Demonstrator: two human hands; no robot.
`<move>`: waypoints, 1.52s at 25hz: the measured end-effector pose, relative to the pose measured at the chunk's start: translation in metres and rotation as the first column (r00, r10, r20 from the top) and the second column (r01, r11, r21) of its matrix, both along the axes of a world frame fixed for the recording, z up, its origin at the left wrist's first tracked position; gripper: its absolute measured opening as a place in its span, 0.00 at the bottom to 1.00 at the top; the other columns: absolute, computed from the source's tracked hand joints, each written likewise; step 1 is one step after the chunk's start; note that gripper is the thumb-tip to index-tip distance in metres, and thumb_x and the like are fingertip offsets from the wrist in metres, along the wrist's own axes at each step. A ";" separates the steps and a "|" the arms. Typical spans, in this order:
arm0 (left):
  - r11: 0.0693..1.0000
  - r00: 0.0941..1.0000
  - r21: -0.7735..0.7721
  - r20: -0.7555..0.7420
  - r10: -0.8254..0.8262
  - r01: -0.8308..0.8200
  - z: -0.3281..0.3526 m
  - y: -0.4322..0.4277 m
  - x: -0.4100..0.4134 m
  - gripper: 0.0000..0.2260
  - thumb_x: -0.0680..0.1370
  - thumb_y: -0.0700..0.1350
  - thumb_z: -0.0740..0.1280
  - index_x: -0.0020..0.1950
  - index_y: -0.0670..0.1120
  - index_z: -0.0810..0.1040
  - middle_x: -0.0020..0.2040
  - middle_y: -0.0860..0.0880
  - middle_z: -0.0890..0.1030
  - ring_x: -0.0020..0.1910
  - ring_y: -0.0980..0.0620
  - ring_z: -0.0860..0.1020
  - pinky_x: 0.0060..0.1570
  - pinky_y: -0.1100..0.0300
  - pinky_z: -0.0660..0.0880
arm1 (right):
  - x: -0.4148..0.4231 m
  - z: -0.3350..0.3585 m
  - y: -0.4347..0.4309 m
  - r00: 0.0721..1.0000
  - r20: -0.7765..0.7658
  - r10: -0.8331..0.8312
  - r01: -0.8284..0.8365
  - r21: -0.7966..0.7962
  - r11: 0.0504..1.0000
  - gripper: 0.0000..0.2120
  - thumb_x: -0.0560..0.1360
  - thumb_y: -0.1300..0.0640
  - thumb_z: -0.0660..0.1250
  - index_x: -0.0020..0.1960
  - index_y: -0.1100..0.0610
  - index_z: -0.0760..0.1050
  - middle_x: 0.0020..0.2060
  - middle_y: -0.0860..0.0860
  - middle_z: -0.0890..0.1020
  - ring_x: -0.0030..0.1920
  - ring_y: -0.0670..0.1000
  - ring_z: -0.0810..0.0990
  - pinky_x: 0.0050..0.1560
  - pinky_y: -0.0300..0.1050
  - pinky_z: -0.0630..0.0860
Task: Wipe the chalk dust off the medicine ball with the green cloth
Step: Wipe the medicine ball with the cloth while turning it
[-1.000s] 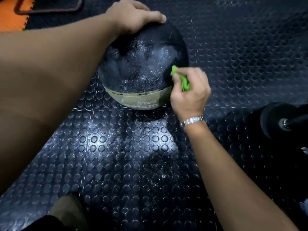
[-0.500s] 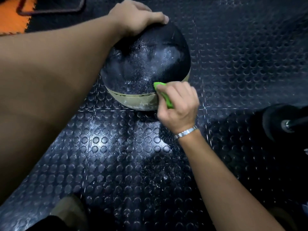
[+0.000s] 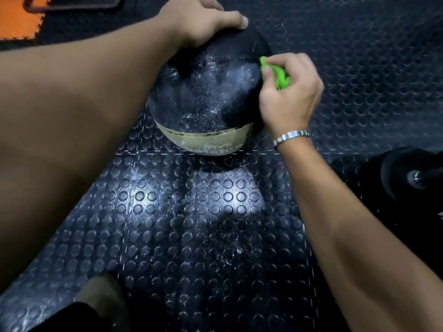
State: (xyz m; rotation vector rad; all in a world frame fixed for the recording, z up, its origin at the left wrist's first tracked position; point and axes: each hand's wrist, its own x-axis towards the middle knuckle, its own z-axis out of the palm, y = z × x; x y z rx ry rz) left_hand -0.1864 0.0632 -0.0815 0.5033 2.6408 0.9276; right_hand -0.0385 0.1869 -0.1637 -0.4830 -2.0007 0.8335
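From the head view, the black, pebbled rubber medicine ball (image 3: pixel 206 97) with its tan lettered band sits on the dark studded rubber floor (image 3: pixel 191 212), in the upper middle of the frame. Your left hand (image 3: pixel 196 22) caps its far top, likely to stop it rolling under the rubbing. Its thumb lies stretched along the crown and its fingers (image 3: pixel 203 3) curl over the far side, their tips hidden.

Your right hand (image 3: pixel 290 92), with a metal wristband (image 3: pixel 291 136), works the ball's upper right flank. Its fingers (image 3: pixel 299 65) are curled tight and clamp the bunched bright green cloth (image 3: pixel 279 75), so that only a wad pokes out and touches the ball. A bunched cloth probably gives you firmer pressure on a small patch.

White chalk dust (image 3: pixel 230 75) streaks the upper face, so the job looks partly done.
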 end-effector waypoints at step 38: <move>0.983 0.988 0.128 -0.101 -0.117 0.129 -0.022 -0.023 -0.016 0.29 0.70 0.74 0.71 0.69 0.65 0.79 0.63 0.69 0.79 0.62 0.70 0.77 0.64 0.75 0.69 | 0.000 0.026 -0.039 0.986 0.113 0.123 -0.150 0.268 0.952 0.03 0.69 0.59 0.71 0.42 0.55 0.82 0.39 0.52 0.82 0.40 0.59 0.79 0.39 0.54 0.74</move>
